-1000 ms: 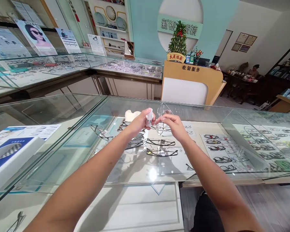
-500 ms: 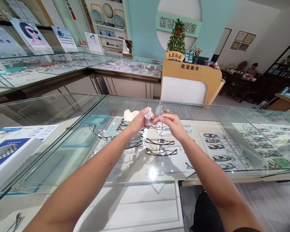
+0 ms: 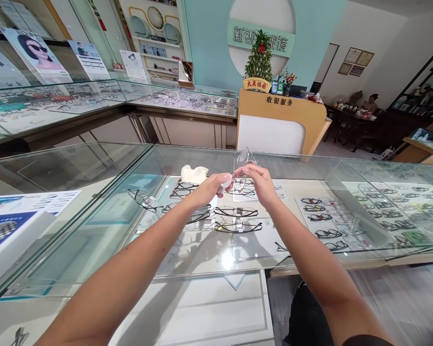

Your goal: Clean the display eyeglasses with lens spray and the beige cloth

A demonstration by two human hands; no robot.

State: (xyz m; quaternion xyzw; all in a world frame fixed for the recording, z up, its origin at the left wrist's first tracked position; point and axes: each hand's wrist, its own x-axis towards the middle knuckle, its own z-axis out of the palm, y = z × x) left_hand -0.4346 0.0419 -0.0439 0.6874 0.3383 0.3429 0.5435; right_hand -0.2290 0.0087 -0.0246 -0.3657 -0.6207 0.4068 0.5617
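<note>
- Head view, thin-rimmed eyeglasses (image 3: 243, 157): one pair, raised above the glass tabletop (image 3: 202, 252), stood on edge with one lens uppermost. Probably light, springy in the temples and easily scratched or bent; best taken by the rim or bridge, clear of the lenses.
- Small white bottle (image 3: 225, 183): one, tilted, just beside the eyeglasses; nozzle too small to make out. Likely light, smooth and a little slippery; best gripped round the body.
- Left hand (image 3: 211, 188): fingers wrapped around the bottle, thumb on its upper part.
- Right hand (image 3: 260, 181): thumb and fingers pinched together on the eyeglasses, with no gap seen; the exact contact point is hidden.
- Arms: both stretched forward from the lower edge, elbows apart, forearms converging; hands close together, whether touching cannot be told.
- Pale cloth (image 3: 194, 174): one, crumpled, beyond the left hand.
- Dark spectacle frames (image 3: 238, 227): several, laid in rows beneath the hands.
</note>
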